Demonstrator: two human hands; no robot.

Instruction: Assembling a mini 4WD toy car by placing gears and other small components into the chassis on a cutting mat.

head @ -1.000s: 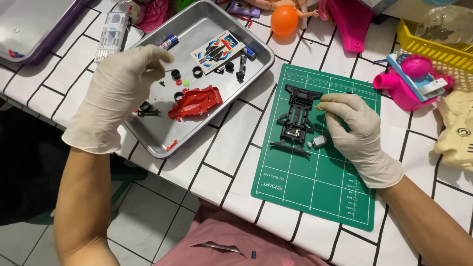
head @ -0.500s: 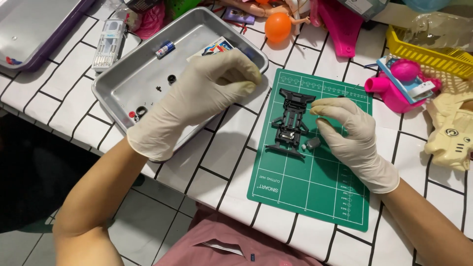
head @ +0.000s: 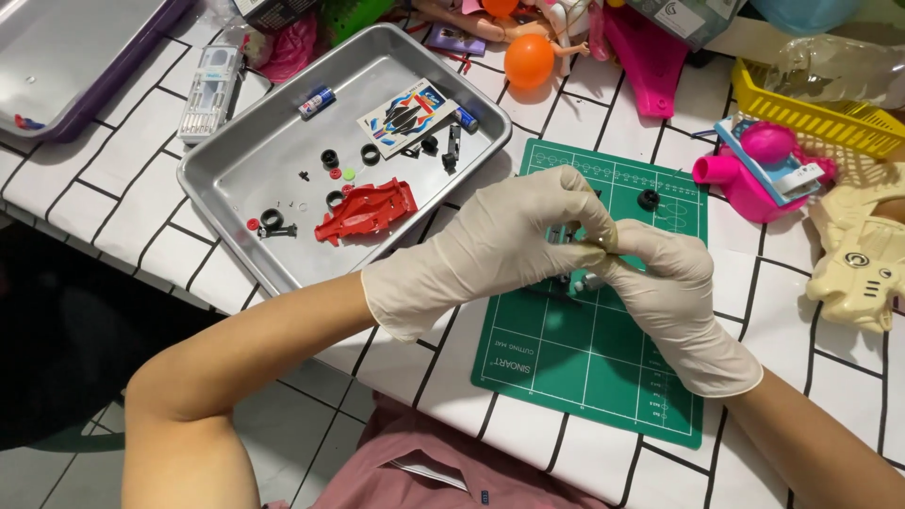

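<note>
Both my hands wear white gloves and meet over the green cutting mat [head: 584, 358]. My left hand [head: 490, 240] and my right hand [head: 665, 292] pinch together on a small black toy car chassis [head: 572, 280], which is mostly hidden under the fingers. A loose black wheel [head: 649, 199] lies on the mat just beyond my hands. To the left, a metal tray [head: 236, 160] holds a red toy car body [head: 366, 210], a sticker sheet [head: 407, 114], two small batteries and several small black wheels and parts.
The white tiled table carries toy clutter along the far edge: an orange ball [head: 529, 60], a pink toy [head: 754, 170], a yellow basket [head: 811, 108] and a cream toy [head: 863, 254]. A second tray [head: 66, 47] and a clear plastic case [head: 209, 92] lie at far left.
My left hand has swung from the metal tray across to the mat and now joins my right hand on the chassis. A black wheel now lies on the mat.
</note>
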